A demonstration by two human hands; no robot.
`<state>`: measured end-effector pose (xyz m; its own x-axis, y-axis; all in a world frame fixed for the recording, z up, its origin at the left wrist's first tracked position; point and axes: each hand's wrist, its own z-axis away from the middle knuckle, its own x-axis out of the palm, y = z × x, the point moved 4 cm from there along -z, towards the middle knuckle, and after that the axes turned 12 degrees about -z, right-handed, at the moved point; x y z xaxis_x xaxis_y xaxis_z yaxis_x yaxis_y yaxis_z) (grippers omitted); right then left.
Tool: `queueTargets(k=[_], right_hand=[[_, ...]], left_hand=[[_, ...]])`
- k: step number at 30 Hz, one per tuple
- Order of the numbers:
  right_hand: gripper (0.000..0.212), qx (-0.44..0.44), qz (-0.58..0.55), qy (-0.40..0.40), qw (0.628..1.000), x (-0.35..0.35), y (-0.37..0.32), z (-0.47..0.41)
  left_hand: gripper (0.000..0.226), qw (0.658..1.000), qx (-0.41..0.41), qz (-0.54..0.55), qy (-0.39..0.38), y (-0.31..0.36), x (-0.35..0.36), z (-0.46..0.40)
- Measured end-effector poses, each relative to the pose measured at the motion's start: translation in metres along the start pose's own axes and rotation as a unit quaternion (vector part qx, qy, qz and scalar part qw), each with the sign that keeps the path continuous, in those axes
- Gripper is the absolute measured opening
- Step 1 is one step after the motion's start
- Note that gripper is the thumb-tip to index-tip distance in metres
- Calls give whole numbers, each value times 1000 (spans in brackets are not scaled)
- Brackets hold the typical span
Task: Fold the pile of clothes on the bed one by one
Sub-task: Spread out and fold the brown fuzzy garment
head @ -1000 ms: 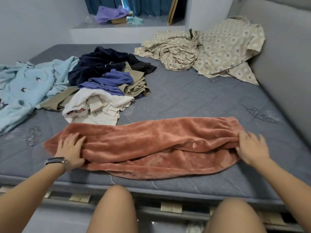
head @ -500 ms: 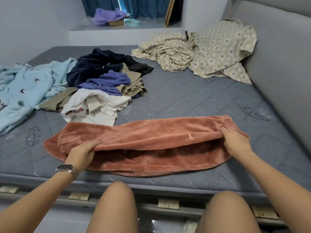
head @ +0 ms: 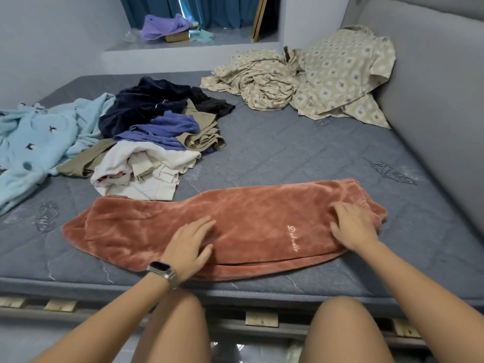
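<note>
I see both hands lying flat, fingers straight, on the rust fleece garment [head: 235,226] spread along the near edge of the bed [head: 301,153]: left hand [head: 190,246] mid-cloth, right hand [head: 352,226] near its right end. Pale cursive stitching [head: 293,238] sits between them; I cannot read it. The pile of clothes [head: 157,137] lies behind, to the left.

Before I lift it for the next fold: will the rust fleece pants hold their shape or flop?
The rust fleece pants will likely flop: they lie limp and rumpled under the left hand and right hand. The plush pile probably clings to the mattress rather than sliding.
</note>
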<state>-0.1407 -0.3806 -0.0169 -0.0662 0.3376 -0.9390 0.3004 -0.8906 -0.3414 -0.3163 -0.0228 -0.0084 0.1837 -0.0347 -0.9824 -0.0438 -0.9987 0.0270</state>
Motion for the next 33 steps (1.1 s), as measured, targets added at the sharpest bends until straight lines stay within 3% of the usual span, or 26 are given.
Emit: queueTargets(k=[2, 3, 6, 8, 11, 14, 16, 18, 22, 27, 33], right_hand=[[40, 47, 31, -116, 992, 18, 4, -3], [37, 55, 30, -117, 991, 21, 5, -4], [37, 57, -30, 75, 995, 5, 9, -11], [66, 96, -42, 148, 983, -5, 22, -17], [120, 213, -66, 74, 972, -6, 54, -26], [144, 326, -143, 9, 934, 2, 82, -30], [136, 355, -147, 4, 923, 7, 90, -30], [107, 349, -117, -7, 930, 10, 92, -31], [67, 330, -175, -2, 928, 7, 81, -33], [55, 319, -182, 26, 930, -22, 75, -27], [50, 328, -169, 34, 929, -61, 107, -11]], left_hand=[[70, 997, -10, 6, -77, 27, 17, -12], [75, 993, -10, -3, -116, 38, 28, -16], [92, 979, 15, -83, -184, 63, 57, -26], [99, 977, 12, -105, -187, 71, 70, -32], [96, 975, 13, -122, -184, 74, 78, -40], [88, 968, 21, -167, -185, 72, 78, -45], [93, 966, 20, -170, -191, 73, 77, -46], [108, 964, 12, -166, -207, 75, 82, -47], [109, 962, 8, -190, -197, 84, 79, -51], [101, 956, 2, -208, -205, 89, 76, -59], [61, 966, 9, -145, -211, 127, 66, -87]])
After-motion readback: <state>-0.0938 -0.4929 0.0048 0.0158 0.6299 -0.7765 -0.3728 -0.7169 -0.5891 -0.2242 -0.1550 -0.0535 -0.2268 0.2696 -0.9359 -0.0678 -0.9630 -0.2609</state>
